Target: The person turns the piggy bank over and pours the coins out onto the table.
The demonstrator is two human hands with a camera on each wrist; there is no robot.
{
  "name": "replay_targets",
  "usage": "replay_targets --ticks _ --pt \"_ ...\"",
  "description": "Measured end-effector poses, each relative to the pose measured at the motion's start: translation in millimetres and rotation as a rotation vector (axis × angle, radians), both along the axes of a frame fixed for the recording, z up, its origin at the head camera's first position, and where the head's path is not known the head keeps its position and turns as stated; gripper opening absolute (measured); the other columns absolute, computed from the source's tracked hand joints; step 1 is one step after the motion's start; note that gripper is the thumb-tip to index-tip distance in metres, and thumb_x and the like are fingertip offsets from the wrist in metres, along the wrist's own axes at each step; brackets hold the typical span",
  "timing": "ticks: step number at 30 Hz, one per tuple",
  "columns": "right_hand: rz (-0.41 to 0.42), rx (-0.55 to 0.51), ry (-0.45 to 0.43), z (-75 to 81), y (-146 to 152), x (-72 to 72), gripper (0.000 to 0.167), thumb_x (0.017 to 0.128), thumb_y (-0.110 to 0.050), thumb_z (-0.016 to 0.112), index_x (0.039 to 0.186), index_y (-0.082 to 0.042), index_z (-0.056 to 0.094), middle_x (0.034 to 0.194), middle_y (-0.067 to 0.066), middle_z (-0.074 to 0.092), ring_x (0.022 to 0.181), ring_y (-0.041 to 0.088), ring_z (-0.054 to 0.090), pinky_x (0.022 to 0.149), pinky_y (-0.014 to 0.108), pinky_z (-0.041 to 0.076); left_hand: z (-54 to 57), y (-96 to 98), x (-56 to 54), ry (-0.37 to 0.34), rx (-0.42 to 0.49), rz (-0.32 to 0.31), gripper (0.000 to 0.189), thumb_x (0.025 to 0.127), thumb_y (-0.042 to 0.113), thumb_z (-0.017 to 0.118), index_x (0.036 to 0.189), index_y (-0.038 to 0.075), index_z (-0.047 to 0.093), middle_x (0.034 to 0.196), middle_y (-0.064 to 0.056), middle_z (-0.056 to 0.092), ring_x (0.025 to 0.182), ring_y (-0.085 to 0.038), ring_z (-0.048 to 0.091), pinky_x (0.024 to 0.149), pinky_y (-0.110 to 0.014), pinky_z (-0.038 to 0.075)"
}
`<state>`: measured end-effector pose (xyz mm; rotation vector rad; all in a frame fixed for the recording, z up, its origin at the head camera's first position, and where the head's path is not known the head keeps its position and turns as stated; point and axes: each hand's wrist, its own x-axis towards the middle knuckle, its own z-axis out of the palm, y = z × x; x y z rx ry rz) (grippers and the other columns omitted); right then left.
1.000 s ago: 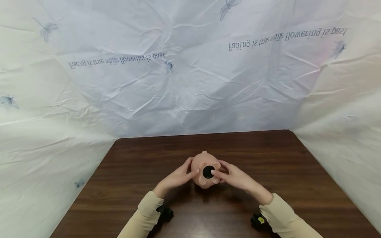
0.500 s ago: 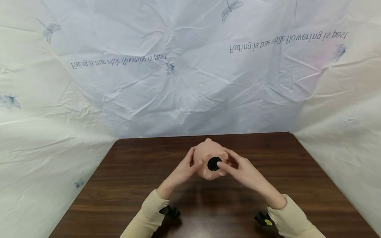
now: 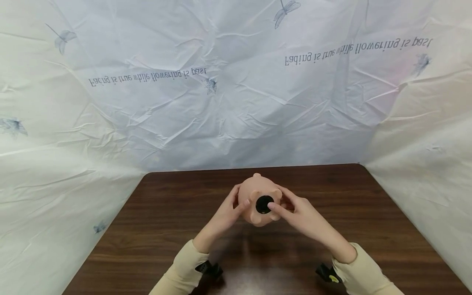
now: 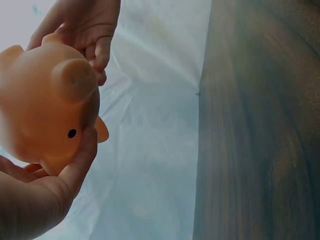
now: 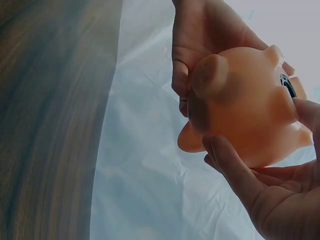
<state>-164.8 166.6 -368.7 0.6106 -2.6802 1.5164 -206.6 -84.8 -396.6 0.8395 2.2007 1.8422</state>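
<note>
Both hands hold a pink piggy bank [image 3: 252, 190] above the table, its underside with stubby feet facing the head camera. A round black plug [image 3: 262, 204] sits in that underside. My left hand [image 3: 225, 214] grips one side, thumb near a foot. From the other side my right hand [image 3: 306, 217] grips it, with the thumb tip on the plug's edge. In the left wrist view, the snout [image 4: 76, 80] and a small black eye [image 4: 72, 133] show. The plug [image 5: 287, 86] appears edge-on in the right wrist view.
The dark brown wooden table [image 3: 177, 205] lies beneath the hands. White creased sheeting [image 3: 228, 106] with printed writing and dragonflies hangs behind it and at both sides. Black straps with small devices [image 3: 209, 269] sit at the wrists.
Both hands have lifted the piggy bank up and away from the body, so it looks larger and slightly further right. Over the last half second it has barely shifted.
</note>
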Motion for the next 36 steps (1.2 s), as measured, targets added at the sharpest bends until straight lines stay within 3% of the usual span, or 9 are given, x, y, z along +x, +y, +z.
replay_targets --ticks 6,13,25,29,36 --pt "-0.001 0.013 0.047 -1.3 -1.8 1.5 0.064 0.099 -0.044 0.064 0.152 -0.015 0.043 0.093 -0.004 0.068 0.079 0.017 0.063 0.067 0.029 0.051 -5.0 0.2 5.1 -0.024 0.040 0.020 0.073 0.099 0.056 0.058 0.153 0.014 0.034 0.144 -0.013 0.048 0.122 -0.025 0.055 0.097 -0.036 0.050" --pt "0.013 -0.015 0.104 -2.2 0.8 3.7 0.069 0.097 -0.041 0.069 0.156 -0.020 0.039 0.117 -0.003 0.068 0.102 0.010 0.067 0.080 0.029 0.057 -9.2 2.8 9.4 -0.004 0.068 0.034 0.074 0.099 0.055 0.058 0.152 0.009 0.037 0.141 -0.017 0.050 0.119 -0.025 0.056 0.095 -0.032 0.051" --pt "0.021 -0.004 0.279 1.7 -1.0 4.7 0.065 0.094 -0.032 0.074 0.152 -0.022 0.046 0.127 -0.005 0.064 0.101 0.009 0.067 0.079 0.032 0.058 -7.4 3.9 14.0 0.018 0.107 0.071 0.070 0.098 0.049 0.061 0.149 0.006 0.041 0.135 -0.018 0.054 0.114 -0.024 0.058 0.093 -0.030 0.051" --pt "0.026 -0.013 0.403 2.4 -1.9 3.9 0.063 0.092 -0.022 0.078 0.149 -0.021 0.050 0.132 -0.005 0.062 0.102 0.010 0.066 0.080 0.031 0.057 -8.5 2.3 13.5 0.004 0.115 0.082 0.071 0.099 0.052 0.060 0.149 0.006 0.041 0.133 -0.018 0.055 0.112 -0.023 0.059 0.090 -0.030 0.052" --pt "0.019 -0.002 0.635 8.0 -4.4 6.8 0.060 0.085 -0.005 0.082 0.140 -0.012 0.059 0.132 0.000 0.062 0.108 0.013 0.064 0.086 0.020 0.052 -9.2 -0.9 13.1 -0.062 0.129 0.079 0.069 0.100 0.051 0.058 0.152 0.010 0.039 0.136 -0.016 0.054 0.112 -0.021 0.060 0.087 -0.034 0.054"
